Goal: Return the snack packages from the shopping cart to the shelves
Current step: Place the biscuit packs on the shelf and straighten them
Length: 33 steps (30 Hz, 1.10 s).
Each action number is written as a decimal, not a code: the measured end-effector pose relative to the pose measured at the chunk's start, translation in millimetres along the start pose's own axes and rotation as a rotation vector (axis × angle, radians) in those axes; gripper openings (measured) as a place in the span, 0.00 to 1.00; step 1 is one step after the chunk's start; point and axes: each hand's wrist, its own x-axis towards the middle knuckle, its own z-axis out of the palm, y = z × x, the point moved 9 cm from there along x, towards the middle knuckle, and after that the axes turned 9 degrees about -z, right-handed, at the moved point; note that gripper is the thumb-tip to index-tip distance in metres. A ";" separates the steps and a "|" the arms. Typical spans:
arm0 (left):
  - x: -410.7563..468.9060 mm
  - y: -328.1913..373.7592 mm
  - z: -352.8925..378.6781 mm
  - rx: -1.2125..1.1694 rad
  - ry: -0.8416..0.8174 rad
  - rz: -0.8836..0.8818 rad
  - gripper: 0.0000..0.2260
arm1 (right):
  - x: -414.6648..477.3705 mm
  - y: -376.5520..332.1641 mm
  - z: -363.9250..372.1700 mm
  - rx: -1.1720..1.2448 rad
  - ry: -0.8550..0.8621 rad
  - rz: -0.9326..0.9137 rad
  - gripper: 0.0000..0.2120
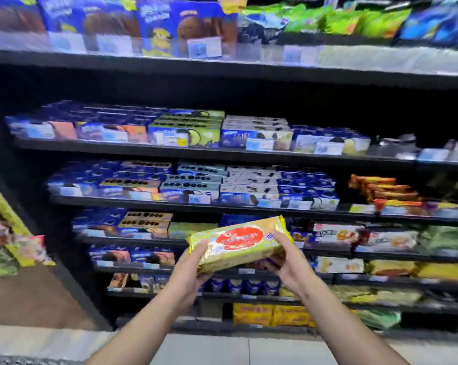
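Observation:
A yellow-green snack package (238, 243) with a red oval label is held up in front of the black store shelves (222, 154). My left hand (191, 270) grips its left end from below, thumb on top. My right hand (288, 264) holds the right end, thumb lying over the top edge. The package is tilted, right end higher, at the level of the lower shelves. No shopping cart is in view. The picture is blurred by motion.
Several shelf tiers carry blue cookie boxes (191, 185) on the left and middle. Orange and yellow packs (386, 191) lie on the right. A second rack with colourful bags (9, 241) stands at the left. Light floor tiles (209, 349) run below.

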 end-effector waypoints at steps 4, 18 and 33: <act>8.3 -5.2 82.6 0.133 -0.121 0.014 0.21 | -10.2 -48.1 -78.2 -0.117 0.081 -0.086 0.34; 28.4 -104.8 432.5 0.489 -0.455 -0.032 0.51 | -10.0 -173.5 -440.6 -0.365 0.384 -0.141 0.62; 41.3 -205.0 745.4 0.614 -0.545 -0.103 0.14 | -6.5 -311.2 -679.0 -0.180 0.643 -0.141 0.27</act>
